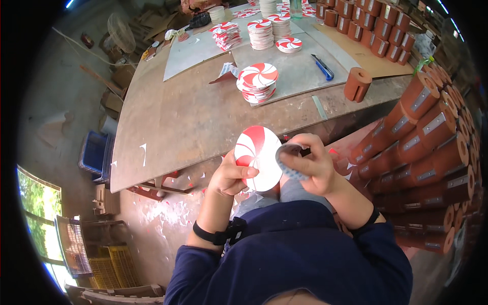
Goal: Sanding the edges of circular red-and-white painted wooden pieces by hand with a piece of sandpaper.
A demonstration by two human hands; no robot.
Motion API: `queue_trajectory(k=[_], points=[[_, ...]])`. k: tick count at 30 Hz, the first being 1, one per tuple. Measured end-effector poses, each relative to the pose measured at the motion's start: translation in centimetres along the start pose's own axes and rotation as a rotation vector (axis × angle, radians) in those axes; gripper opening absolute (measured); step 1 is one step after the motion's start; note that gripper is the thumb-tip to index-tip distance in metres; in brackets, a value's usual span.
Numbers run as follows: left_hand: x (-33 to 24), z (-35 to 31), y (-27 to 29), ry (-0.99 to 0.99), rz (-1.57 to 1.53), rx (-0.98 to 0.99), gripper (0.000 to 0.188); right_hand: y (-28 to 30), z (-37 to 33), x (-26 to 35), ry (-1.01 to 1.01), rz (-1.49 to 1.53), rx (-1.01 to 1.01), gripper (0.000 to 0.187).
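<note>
My left hand [231,175] grips a round disc [265,157] with a red and white swirl, thumb on its face, in front of the table edge. The disc's right part looks plain white. Beside its right edge, my right hand [312,165] pinches a curled piece of paper [293,174] with a grey-blue patterned side. Just beyond, on the table, stands a stack of swirl discs [257,81]. Left of that stack lies a creased scrap of patterned paper [227,72]. A blue utility knife [323,67] rests farther right.
More disc stacks [261,35] stand at the back of the table [152,112]. One slotted brown cylinder [358,84] is near the right edge; many similar cylinders [422,137] are piled to my right. White scraps [157,203] litter the floor. Blue crates [96,152] stand left.
</note>
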State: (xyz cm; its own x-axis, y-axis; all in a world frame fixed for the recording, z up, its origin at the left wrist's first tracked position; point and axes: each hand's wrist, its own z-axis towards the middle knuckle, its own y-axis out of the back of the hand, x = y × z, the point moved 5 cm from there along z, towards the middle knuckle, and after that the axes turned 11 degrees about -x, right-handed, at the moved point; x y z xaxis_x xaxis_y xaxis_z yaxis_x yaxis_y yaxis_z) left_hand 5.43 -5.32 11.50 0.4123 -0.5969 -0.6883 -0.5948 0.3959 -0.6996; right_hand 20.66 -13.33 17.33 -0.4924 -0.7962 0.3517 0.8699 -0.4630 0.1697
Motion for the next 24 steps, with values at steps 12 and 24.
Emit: queue_trajectory(k=[12, 24], points=[[-1.1, -0.4, -0.5, -0.075, 0.109, 0.046, 0.057, 0.5, 0.2, -2.0, -0.101, -0.123, 0.102, 0.041], [-1.2, -0.9, -0.9, -0.045, 0.365, 0.142, 0.062, 1.0, -1.0, -2.6, -0.258, 0.007, -0.055, 0.040]])
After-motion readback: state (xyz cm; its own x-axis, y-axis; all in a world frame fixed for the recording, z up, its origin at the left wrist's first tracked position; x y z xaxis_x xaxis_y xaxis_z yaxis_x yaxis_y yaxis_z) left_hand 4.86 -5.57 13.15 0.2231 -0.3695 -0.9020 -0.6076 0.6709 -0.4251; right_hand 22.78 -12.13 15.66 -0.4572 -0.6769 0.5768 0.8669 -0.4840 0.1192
